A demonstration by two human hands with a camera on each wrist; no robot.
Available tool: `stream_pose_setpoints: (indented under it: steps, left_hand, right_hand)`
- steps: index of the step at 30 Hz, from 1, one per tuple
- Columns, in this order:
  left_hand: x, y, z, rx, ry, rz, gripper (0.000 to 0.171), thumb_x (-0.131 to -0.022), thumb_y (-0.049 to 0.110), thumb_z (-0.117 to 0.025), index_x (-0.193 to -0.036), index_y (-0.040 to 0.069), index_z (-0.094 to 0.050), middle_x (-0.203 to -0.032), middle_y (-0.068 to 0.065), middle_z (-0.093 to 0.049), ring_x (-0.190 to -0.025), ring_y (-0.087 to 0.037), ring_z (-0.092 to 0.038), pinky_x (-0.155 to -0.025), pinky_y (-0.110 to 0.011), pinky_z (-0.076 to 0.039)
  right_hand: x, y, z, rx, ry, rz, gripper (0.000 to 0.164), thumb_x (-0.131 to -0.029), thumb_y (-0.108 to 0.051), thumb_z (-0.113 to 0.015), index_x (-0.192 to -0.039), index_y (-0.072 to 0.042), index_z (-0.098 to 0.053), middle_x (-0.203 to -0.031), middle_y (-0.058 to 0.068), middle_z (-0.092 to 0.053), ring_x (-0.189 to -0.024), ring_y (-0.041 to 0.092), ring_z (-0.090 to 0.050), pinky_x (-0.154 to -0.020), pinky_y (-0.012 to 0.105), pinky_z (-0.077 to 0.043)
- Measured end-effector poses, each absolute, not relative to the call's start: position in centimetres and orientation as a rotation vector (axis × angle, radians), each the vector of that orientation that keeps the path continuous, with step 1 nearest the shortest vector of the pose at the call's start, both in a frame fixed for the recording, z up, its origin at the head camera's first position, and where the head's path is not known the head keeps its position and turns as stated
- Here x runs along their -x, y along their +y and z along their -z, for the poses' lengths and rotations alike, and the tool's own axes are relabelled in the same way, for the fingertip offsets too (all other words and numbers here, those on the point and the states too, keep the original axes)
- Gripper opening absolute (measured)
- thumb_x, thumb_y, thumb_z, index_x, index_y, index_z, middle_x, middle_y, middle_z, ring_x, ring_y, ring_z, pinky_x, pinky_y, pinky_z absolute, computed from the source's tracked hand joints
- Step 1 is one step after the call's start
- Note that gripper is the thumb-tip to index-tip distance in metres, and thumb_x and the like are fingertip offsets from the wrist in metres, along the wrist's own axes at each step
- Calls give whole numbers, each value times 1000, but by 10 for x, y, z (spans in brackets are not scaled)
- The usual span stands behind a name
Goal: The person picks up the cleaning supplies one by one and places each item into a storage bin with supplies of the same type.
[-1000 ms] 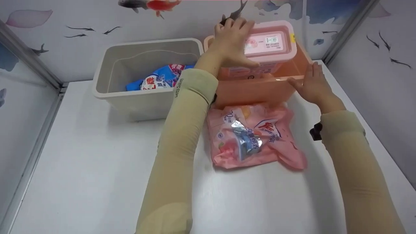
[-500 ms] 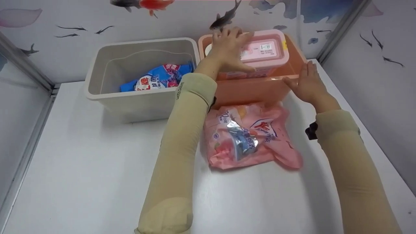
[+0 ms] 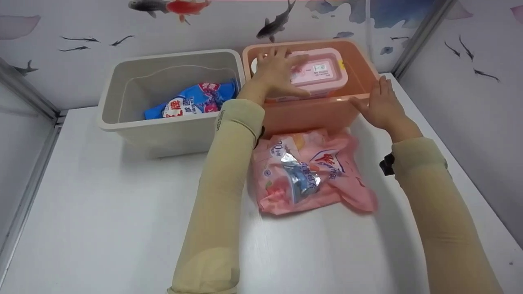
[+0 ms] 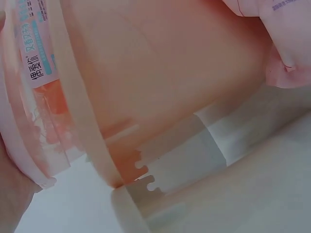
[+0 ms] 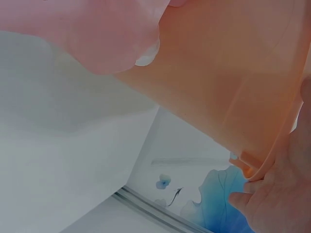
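My left hand (image 3: 274, 74) grips a plastic box (image 3: 325, 73) with a pink lid from its left end, thumb along the near edge and fingers across the far side. The box sits within the orange bin (image 3: 312, 116), its lid roughly level and close to the bin's front rim. In the left wrist view, the clear side of the box (image 4: 51, 131) shows below a printed label. At the bin's front right corner rests my right hand (image 3: 384, 107), fingers straight along the side and thumb on the front rim. The right wrist view shows this hand (image 5: 279, 194) against the corner.
Left of the orange bin stands a grey bin (image 3: 167, 132) with a blue printed bag (image 3: 196, 98) inside. A pink printed bag (image 3: 286, 196) lies on the white table (image 3: 122, 228) before the orange bin. Part of a white round thing (image 3: 254, 65) shows beside my left hand.
My left hand has lowered the pink-lidded box from above the orange bin's rim down into it, and the lid has levelled. My right hand stays at the corner; the head view has shifted slightly.
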State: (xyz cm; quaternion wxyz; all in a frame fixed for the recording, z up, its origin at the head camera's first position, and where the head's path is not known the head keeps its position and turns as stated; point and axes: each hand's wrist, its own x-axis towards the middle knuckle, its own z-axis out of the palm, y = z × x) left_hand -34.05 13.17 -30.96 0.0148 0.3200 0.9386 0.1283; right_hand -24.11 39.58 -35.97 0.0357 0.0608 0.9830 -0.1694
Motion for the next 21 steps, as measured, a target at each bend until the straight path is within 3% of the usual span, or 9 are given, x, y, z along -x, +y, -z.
stream_pose_setpoints:
  steps: [13, 17, 21]
  left_hand:
    - [351, 130, 329, -911, 2812, -421, 95, -64, 76, -61, -145, 46, -23, -154, -3, -19, -138, -25, -18, -113, -52, -14]
    - [351, 127, 333, -860, 2744, -468, 93, -64, 75, -62, -144, 48, -23, -157, -3, -12, -143, -28, -11, -115, -56, -7]
    - [351, 128, 333, -813, 2702, -485, 90, -65, 74, -62, -143, 50, -23, -158, -2, -11, -144, -31, -9, -114, -59, -10]
  right_hand:
    - [240, 395, 365, -215, 3011, 535, 105, -87, -71, -29, -146, 6, 11, -152, 28, 15, -141, 44, 14, -112, 60, -3]
    - [241, 395, 363, -216, 3010, 520, 104, -87, -71, -28, -146, 6, 11, -152, 27, 15, -141, 44, 13, -112, 60, -3]
    - [241, 396, 362, -222, 3009, 504, 105, -87, -72, -28, -146, 6, 11, -153, 27, 16, -141, 43, 14, -112, 60, -3]
